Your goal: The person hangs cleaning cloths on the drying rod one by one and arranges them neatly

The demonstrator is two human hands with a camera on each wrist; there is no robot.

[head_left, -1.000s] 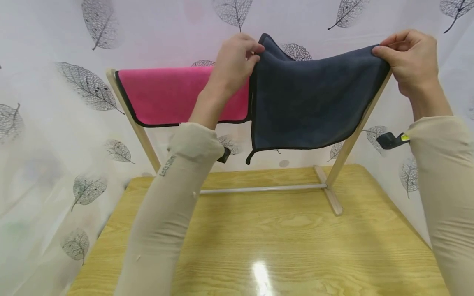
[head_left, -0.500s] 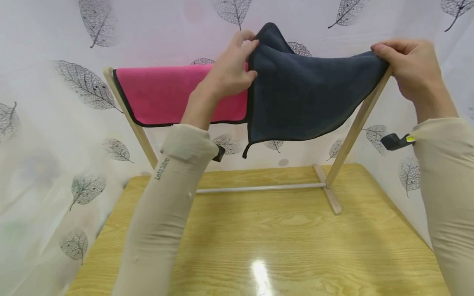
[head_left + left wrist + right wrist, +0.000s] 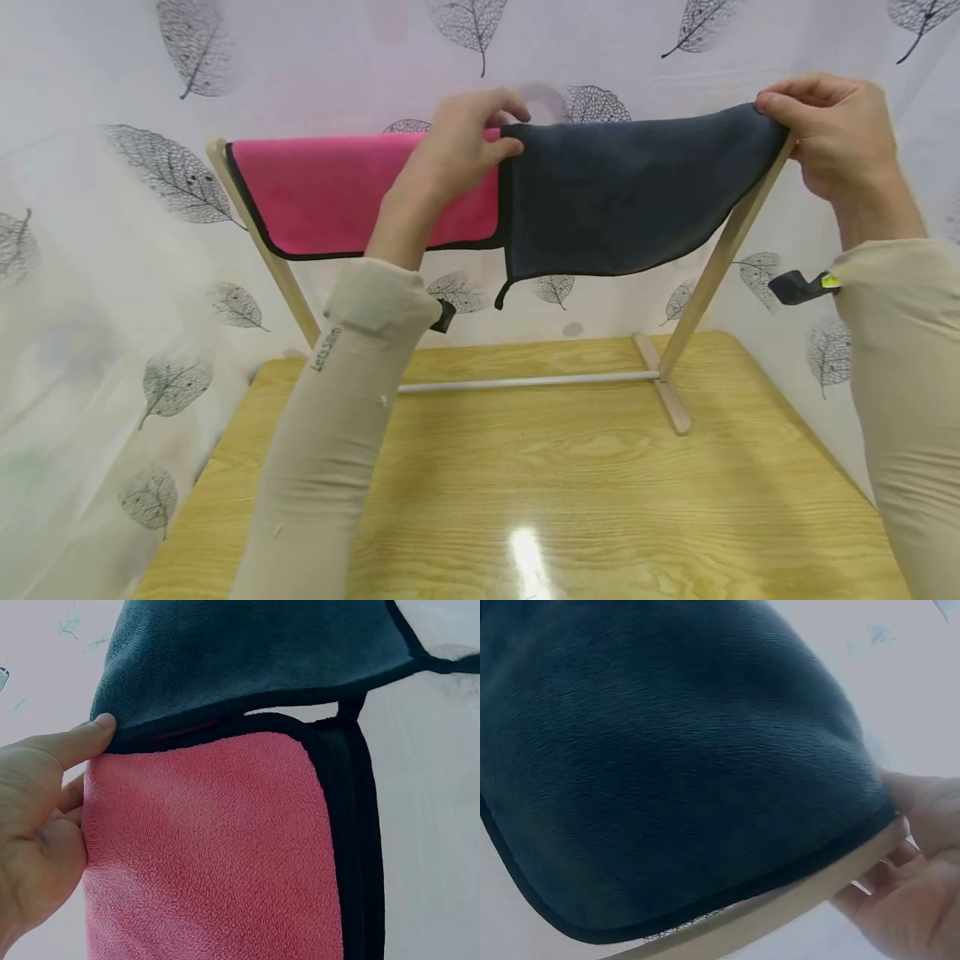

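A dark blue towel (image 3: 637, 192) with black edging drapes over the top of a wooden rack (image 3: 701, 283), beside a folded pink towel (image 3: 322, 192). My left hand (image 3: 465, 137) is at the dark towel's upper left corner, where it meets the pink one. In the left wrist view, its thumb (image 3: 101, 731) lies on the dark edging and its other fingers go behind the cloth. My right hand (image 3: 847, 137) pinches the upper right corner, above the rack's right post. That corner stands slightly raised, and the lower edge slants up toward it. The towels hide the top bar.
The rack stands on a wood-grain table (image 3: 600, 500), with a white lower rod (image 3: 525, 383) between its feet. Just behind hangs a white curtain (image 3: 75, 333) printed with leaves. Black camera mounts (image 3: 798, 287) stick out at both wrists.
The towel's raised rear left corner has dropped out of sight behind the top edge. My left hand moved slightly left and around the edge. My right hand shifted little, keeping its pinch.
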